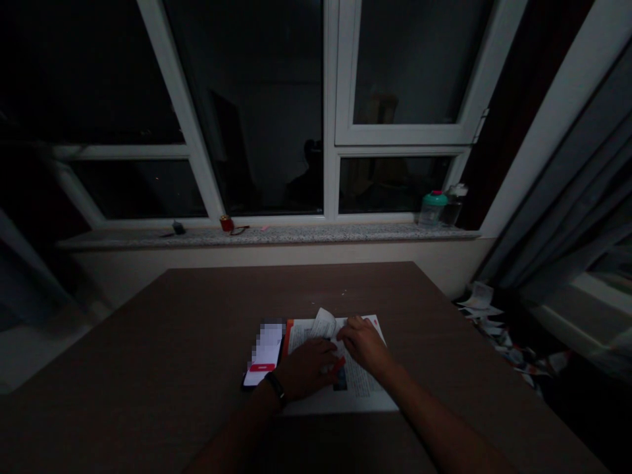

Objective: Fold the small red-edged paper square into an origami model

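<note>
A printed page (pixel 365 388), with text columns and a dark picture, lies flat on the table before me. Over its left half is my left hand (pixel 307 367), a dark band on the wrist, its fingers closed at a piece of paper. A small red bit (pixel 339 364) shows by its fingertips; whether it belongs to that paper I cannot tell. My right hand (pixel 364 342) rests on the page's upper right, fingers bent and pinched on paper near the middle. Between the hands, a printed paper flap (pixel 324 322) curls up past the page's top edge. Dim light blurs the fingertips.
Left of the page lies a lit phone (pixel 261 359) on the brown table (pixel 197 342). Several loose papers (pixel 498 329) are heaped beyond the table's right side. The windowsill (pixel 316 233) holds a teal-lidded bottle (pixel 433 209), a clear bottle (pixel 453 207) and a small red jar (pixel 226 223).
</note>
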Motion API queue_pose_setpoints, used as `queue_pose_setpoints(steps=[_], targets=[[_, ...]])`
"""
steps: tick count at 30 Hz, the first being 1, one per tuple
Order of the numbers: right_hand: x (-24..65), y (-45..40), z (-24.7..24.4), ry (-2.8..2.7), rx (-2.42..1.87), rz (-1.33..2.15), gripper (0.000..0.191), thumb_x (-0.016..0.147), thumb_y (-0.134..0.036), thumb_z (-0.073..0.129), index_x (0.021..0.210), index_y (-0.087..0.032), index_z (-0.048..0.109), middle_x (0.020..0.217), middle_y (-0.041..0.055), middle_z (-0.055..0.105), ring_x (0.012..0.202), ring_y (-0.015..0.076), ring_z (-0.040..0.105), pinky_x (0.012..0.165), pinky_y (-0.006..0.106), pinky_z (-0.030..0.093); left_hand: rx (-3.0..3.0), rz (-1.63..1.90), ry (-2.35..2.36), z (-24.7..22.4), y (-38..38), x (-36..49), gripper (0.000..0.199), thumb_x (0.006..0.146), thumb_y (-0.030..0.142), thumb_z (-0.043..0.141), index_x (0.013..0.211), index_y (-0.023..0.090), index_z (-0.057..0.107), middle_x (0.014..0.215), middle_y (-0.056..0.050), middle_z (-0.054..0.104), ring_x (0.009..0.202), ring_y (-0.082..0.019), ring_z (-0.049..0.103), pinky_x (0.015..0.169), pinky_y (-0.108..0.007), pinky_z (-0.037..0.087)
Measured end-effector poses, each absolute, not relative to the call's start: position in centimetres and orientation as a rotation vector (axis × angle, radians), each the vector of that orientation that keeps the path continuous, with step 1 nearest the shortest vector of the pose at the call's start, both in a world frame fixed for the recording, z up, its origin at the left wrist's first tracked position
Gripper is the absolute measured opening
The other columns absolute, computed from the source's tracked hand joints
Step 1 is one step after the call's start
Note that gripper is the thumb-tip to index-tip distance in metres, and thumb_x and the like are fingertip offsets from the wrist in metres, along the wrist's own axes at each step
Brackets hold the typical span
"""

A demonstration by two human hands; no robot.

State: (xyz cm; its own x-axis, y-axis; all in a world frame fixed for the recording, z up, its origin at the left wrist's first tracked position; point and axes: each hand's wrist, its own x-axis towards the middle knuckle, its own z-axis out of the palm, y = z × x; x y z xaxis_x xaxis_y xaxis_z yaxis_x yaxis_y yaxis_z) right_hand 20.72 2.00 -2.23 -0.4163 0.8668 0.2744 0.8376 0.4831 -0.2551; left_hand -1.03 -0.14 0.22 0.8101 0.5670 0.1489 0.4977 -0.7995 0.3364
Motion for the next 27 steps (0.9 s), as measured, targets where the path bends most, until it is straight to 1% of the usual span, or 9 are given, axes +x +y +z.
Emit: queue_pose_setpoints(steps=[7, 13, 17, 21, 27], targets=[[20.81, 1.9, -2.05, -2.346, -1.452, 0.113, 0.019, 0.089, -0.014, 0.056, 0.094, -0.025, 0.071, 0.096, 0.0043, 0.061, 0.101, 0.022, 0.051, 0.085, 0.033, 0.032, 2.711, 0.355, 0.809, 0.16, -0.09, -1.06, 0.022, 0.091, 0.035, 0.064, 0.109, 0.023, 0.063, 0.127, -0.005, 0.058, 0.117, -0.026, 0.053, 0.1, -0.039, 0.042], [20.72, 1.8, -1.65, -2.344, -1.47, 0.114, 0.02, 0.089, -0.014, 0.057, 0.094, -0.026, 0.072, 0.095, 0.0042, 0.061, 0.1, 0.0219, 0.052, 0.084, 0.033, 0.033, 2.72, 0.353, 0.823, 0.12, -0.02, -1.13, 0.023, 0.091, 0.032, 0.065, 0.112, 0.023, 0.063, 0.128, -0.005, 0.058, 0.119, -0.026, 0.052, 0.102, -0.04, 0.041], [20.67, 1.8, -1.59, -2.344, -1.496, 0.118, 0.02, 0.089, -0.014, 0.057, 0.094, -0.026, 0.073, 0.095, 0.0047, 0.062, 0.101, 0.0224, 0.051, 0.084, 0.033, 0.033, 2.73, 0.333, 0.816, 0.11, 0.01, -1.15, 0.023, 0.091, 0.032, 0.064, 0.112, 0.023, 0.062, 0.127, -0.005, 0.058, 0.118, -0.025, 0.053, 0.101, -0.039, 0.042], [20.83, 1.83, -1.85, -2.332, -1.488, 0.118, 0.022, 0.088, -0.012, 0.057, 0.093, -0.027, 0.073, 0.095, 0.0041, 0.062, 0.1, 0.0224, 0.051, 0.085, 0.033, 0.032, 2.734, 0.331, 0.831, 0.07, -0.05, -1.15, 0.024, 0.091, 0.031, 0.065, 0.113, 0.024, 0.062, 0.128, -0.004, 0.058, 0.118, -0.024, 0.052, 0.102, -0.039, 0.041], [21.46, 1.77, -2.04, -2.284, -1.491, 0.097, 0.02, 0.086, -0.009, 0.055, 0.093, -0.022, 0.07, 0.096, 0.0046, 0.061, 0.101, 0.0215, 0.051, 0.085, 0.033, 0.033, 2.715, 0.34, 0.83, 0.34, -0.21, -1.22, 0.025, 0.092, 0.032, 0.064, 0.115, 0.024, 0.062, 0.131, -0.005, 0.057, 0.122, -0.025, 0.051, 0.103, -0.039, 0.041]])
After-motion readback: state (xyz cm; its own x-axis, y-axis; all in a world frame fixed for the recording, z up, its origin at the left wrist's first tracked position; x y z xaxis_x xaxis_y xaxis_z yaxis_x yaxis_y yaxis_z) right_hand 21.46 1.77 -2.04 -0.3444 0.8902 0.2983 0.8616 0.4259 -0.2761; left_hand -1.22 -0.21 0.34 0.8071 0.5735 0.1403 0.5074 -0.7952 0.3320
